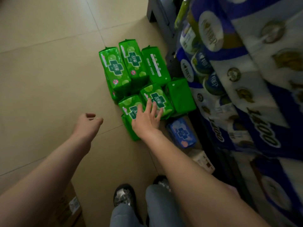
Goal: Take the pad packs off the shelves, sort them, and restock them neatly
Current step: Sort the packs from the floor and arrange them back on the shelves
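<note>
Green pad packs [144, 89] on floor, under right hand [146, 119] fingers

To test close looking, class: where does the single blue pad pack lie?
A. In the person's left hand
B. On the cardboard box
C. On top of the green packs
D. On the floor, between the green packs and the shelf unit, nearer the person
D: the blue pad pack lies on the floor tiles beside the green packs, against the shelf unit.
</note>
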Demonstrator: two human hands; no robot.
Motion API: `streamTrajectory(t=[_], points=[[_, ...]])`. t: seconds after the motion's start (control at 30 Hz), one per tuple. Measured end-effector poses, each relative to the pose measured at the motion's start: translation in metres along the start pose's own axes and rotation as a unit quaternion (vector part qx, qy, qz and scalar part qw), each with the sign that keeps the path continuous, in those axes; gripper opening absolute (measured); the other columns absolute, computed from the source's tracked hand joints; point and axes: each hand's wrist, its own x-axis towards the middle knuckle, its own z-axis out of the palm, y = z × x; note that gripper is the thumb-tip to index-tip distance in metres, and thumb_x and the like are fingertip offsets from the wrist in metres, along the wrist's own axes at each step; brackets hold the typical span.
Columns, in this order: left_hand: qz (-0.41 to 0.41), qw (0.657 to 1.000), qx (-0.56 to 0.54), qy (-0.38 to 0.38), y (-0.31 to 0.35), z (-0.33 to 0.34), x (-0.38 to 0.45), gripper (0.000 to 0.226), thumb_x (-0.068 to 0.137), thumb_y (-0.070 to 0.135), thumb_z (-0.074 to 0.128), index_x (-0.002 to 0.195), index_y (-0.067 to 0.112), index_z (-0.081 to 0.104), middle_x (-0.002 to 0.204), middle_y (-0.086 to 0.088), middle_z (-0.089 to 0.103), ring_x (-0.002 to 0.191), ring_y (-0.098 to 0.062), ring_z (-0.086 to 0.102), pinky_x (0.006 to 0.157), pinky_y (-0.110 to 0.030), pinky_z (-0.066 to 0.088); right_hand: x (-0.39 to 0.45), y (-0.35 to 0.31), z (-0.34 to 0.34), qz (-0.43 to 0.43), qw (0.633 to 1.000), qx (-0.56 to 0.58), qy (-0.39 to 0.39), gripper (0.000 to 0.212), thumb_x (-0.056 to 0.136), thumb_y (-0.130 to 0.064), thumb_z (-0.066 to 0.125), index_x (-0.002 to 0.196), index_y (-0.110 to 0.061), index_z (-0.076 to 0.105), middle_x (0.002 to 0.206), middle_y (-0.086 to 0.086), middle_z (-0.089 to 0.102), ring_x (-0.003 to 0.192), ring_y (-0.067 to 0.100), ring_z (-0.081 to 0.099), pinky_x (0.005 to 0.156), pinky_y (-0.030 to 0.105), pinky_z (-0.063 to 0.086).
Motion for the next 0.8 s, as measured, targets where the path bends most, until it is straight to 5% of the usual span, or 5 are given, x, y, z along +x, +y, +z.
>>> streamTrajectory(t=[0.2,0.4,0.6,0.8], points=[[0.156,0.987,-0.019,-0.038,0.130,0.050,-0.110,0.034,0.087,0.009,0.054,0.121,0.006,0.051,0.117,-0.016,0.060,0.107,-0.032,0.057,0.092,-0.041,0.045,-0.139,0.082,-0.153,0.107,0.980,0.120,0.118,0.050,0.094,-0.035,0.047,0.139,-0.020,0.034,0.154,0.010,0.006,0.142,0.029,0.000,0.116,0.050,0.003],[0.387,0.911,-0.046,-0.132,0.220,0.090,-0.278,0.036,0.088,0.004,0.053,0.124,0.009,0.047,0.105,-0.003,0.056,0.092,-0.022,0.056,0.079,-0.033,0.045,-0.270,0.161,-0.263,0.087,0.955,0.133,0.248,0.039,0.096,-0.034,0.046,0.133,-0.025,0.040,0.147,-0.002,0.017,0.137,0.019,0.009,0.111,0.036,0.017],[0.490,0.858,0.000,-0.152,0.182,0.124,-0.407,0.041,0.091,0.009,0.053,0.129,0.020,0.043,0.110,0.002,0.053,0.093,-0.012,0.052,0.072,-0.026,0.040,-0.379,0.215,-0.250,0.072,0.934,0.135,0.322,0.038,0.094,-0.032,0.049,0.130,-0.025,0.042,0.147,-0.002,0.017,0.136,0.017,0.011,0.113,0.036,0.018],[0.544,0.816,0.063,-0.183,0.119,0.162,-0.501,0.045,0.090,0.009,0.053,0.131,0.024,0.043,0.120,-0.002,0.056,0.096,-0.013,0.053,0.087,-0.041,0.049,-0.494,0.305,-0.187,0.157,0.914,0.117,0.356,0.044,0.093,-0.032,0.052,0.134,-0.027,0.037,0.150,-0.001,0.011,0.139,0.019,0.007,0.112,0.036,0.019]])
